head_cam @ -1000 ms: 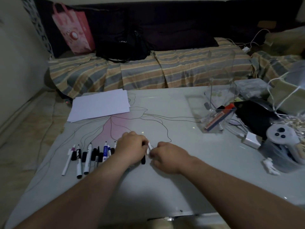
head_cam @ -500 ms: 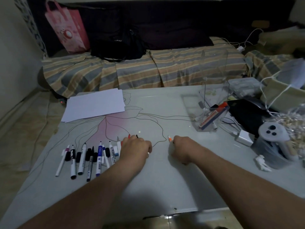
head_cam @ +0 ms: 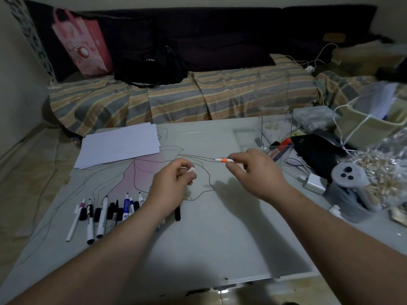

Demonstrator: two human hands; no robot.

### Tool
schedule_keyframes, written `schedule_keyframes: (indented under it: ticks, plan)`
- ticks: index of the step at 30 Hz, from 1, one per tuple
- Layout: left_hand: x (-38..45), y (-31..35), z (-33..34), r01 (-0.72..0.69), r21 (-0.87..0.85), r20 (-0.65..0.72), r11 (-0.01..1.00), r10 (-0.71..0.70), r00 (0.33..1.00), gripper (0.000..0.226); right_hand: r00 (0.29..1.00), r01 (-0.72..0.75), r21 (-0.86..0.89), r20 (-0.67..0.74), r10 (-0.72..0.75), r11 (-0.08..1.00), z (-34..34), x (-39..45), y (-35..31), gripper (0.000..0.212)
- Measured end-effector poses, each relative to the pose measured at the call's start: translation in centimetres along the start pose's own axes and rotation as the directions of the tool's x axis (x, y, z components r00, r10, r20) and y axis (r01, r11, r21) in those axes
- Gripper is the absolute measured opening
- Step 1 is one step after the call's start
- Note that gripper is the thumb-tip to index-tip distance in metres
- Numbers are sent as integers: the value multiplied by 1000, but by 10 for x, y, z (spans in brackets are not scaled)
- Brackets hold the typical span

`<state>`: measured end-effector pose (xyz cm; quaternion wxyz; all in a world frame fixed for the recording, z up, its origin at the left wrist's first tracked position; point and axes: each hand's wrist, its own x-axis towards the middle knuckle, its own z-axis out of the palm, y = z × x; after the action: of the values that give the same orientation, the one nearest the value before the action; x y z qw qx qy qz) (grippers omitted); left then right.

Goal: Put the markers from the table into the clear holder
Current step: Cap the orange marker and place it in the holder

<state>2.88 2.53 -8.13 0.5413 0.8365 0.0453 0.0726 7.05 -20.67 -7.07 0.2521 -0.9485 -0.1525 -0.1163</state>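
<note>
My right hand [head_cam: 253,172] pinches a white marker with an orange band [head_cam: 224,160] and holds it above the table, its tip pointing left. The clear holder [head_cam: 275,119] stands just right of that hand, with a few markers [head_cam: 282,146] lying in its low front tray. Hovering over the table's middle, my left hand [head_cam: 171,183] has its fingers closed on a small pale piece [head_cam: 190,169] that looks like a cap. Several markers [head_cam: 103,212] lie in a row at the left, partly hidden by my left forearm. One black marker [head_cam: 177,213] lies beside that wrist.
A stack of white paper [head_cam: 119,146] lies at the table's far left. On the right are a black case [head_cam: 317,150], a white charger [head_cam: 313,183], a white controller in a container [head_cam: 350,179] and a bag of wooden clips [head_cam: 385,164]. A striped sofa [head_cam: 176,100] runs behind.
My hands have parted. The right one has risen and gone right toward the holder with the orange-banded marker; the left one has lifted off the marker row.
</note>
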Motion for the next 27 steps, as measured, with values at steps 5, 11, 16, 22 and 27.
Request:
schedule_keyframes:
  ticks: [5, 11, 16, 22, 27]
  plan:
    - [1, 3, -3, -9, -107, -45, 994, 4, 999, 8, 941, 194, -225, -231, -246, 955, -10, 1, -19, 34]
    - [-2, 9, -5, -79, -80, -68, 994, 73, 995, 10, 912, 240, -298, -257, -320, 924, -6, 1, -37, 38]
    - [-7, 16, -9, -127, -29, -88, 991, 124, 988, 17, 922, 223, -314, -239, -304, 923, -4, 1, -40, 41]
    - [-10, 22, -7, -241, 114, -59, 964, 249, 967, 18, 912, 271, -322, -217, -349, 907, 7, 0, -42, 38]
    - [-7, 24, -2, -307, 212, -113, 928, 336, 935, 10, 915, 272, -288, -220, -339, 918, 15, -2, -49, 44]
